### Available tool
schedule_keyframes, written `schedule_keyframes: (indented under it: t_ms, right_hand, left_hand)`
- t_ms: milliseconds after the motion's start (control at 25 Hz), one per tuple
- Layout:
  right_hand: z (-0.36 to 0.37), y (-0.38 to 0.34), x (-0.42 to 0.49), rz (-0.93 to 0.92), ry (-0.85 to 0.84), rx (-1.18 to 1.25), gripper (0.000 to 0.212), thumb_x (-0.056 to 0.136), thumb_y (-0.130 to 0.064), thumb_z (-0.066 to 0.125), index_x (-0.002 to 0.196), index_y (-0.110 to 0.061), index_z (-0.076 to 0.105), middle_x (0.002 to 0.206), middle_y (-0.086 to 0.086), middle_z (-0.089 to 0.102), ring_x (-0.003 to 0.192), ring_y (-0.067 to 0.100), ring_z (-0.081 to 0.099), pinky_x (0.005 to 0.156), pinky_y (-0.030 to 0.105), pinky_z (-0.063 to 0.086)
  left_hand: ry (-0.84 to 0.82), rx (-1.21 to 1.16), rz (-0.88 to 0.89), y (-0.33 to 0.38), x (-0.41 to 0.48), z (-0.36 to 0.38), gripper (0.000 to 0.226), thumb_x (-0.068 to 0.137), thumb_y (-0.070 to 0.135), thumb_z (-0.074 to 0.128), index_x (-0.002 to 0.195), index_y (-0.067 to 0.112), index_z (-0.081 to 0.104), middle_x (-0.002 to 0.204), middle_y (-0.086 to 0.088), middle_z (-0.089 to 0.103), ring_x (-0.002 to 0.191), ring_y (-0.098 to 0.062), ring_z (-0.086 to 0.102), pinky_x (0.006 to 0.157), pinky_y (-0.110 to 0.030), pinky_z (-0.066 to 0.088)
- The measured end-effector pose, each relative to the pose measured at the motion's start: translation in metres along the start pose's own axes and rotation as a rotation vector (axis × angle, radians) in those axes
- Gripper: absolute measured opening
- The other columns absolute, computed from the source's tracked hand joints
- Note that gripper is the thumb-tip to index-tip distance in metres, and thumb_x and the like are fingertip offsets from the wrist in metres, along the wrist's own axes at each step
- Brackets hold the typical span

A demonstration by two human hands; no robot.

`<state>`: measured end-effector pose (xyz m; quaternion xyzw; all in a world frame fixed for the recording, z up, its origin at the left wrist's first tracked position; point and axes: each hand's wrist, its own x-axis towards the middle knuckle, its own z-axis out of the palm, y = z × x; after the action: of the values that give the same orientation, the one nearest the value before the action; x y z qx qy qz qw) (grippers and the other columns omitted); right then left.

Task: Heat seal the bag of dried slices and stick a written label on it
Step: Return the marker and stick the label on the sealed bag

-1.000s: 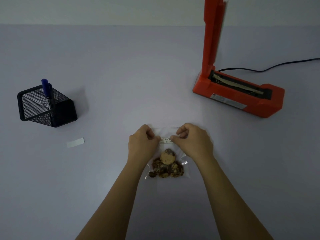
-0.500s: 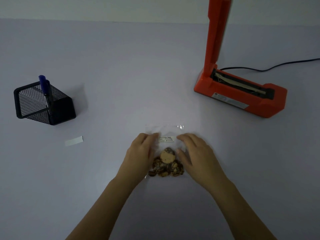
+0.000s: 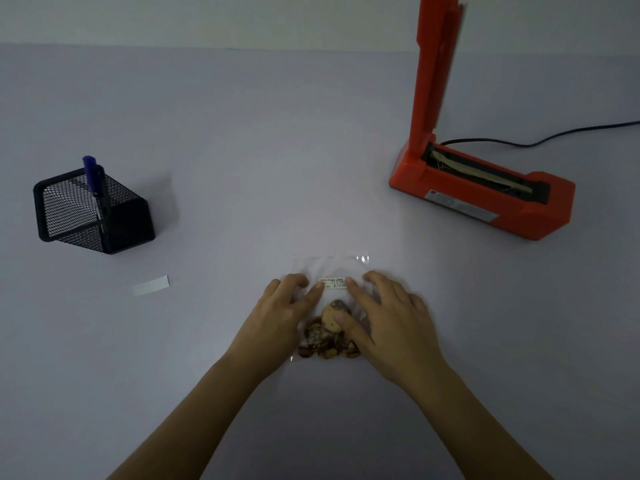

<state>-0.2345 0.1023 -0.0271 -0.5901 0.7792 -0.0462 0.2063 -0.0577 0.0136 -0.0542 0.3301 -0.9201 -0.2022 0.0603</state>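
A clear plastic bag point(image 3: 329, 266) lies flat on the table, with brown dried slices point(image 3: 325, 337) gathered at its near end. A small white written label point(image 3: 332, 283) sits across the bag above the slices. My left hand point(image 3: 280, 317) rests flat on the bag's left side, one fingertip at the label's left end. My right hand point(image 3: 388, 320) lies flat on the right side, with a fingertip at the label's right end and the thumb on the slices. Both hands have their fingers spread and grip nothing.
An orange heat sealer point(image 3: 481, 195) stands at the right with its arm raised upright and a dark cable point(image 3: 554, 135) trailing off right. A black mesh pen holder point(image 3: 93, 213) with a blue pen point(image 3: 93, 174) sits at the left. A white paper strip point(image 3: 151, 285) lies nearer.
Both hands went from pinching at the label with curled fingers to lying flat with fingers spread on the bag. The bag stays in place.
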Motion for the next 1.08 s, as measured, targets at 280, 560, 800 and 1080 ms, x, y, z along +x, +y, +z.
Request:
schedule_keyframes:
  t_ms: [280,560,800,1080]
  right_hand:
    - [0.003,-0.005,0.004,0.015,-0.001,-0.025,0.069,0.086,-0.068,0.018,0.139,-0.029,0.038,0.136,0.001,0.046,0.123,0.022,0.044,0.09,0.042,0.041]
    - [0.006,-0.007,0.001,0.036,0.031,-0.076,0.071,0.087,-0.068,0.016,0.14,-0.025,0.037,0.132,0.003,0.051,0.12,0.023,0.048,0.087,0.044,0.044]
    - [0.007,-0.006,0.003,0.034,0.031,-0.077,0.073,0.087,-0.067,0.015,0.141,-0.023,0.035,0.133,0.004,0.05,0.12,0.024,0.047,0.087,0.044,0.043]
    - [0.003,-0.005,0.006,0.029,0.084,0.028,0.071,0.088,-0.064,0.02,0.142,-0.019,0.031,0.131,0.0,0.049,0.117,0.019,0.046,0.088,0.04,0.041]
  left_hand:
    - [0.004,-0.027,-0.024,0.002,0.007,-0.004,0.047,0.078,0.012,0.037,0.115,0.009,0.066,0.099,-0.014,0.062,0.076,-0.024,0.059,0.061,-0.028,0.053]
    - [0.006,-0.072,-0.1,0.004,0.012,-0.003,0.052,0.077,0.01,0.037,0.124,0.004,0.057,0.104,-0.009,0.051,0.078,-0.027,0.059,0.059,-0.034,0.057]
    - [-0.009,-0.099,-0.075,-0.001,0.009,0.0,0.07,0.066,-0.007,0.068,0.132,0.003,0.048,0.113,-0.015,0.045,0.086,-0.032,0.058,0.063,-0.034,0.056]
    - [-0.017,-0.158,-0.118,0.0,0.011,-0.005,0.064,0.072,-0.002,0.055,0.134,0.0,0.044,0.12,-0.02,0.047,0.094,-0.033,0.059,0.066,-0.037,0.058]
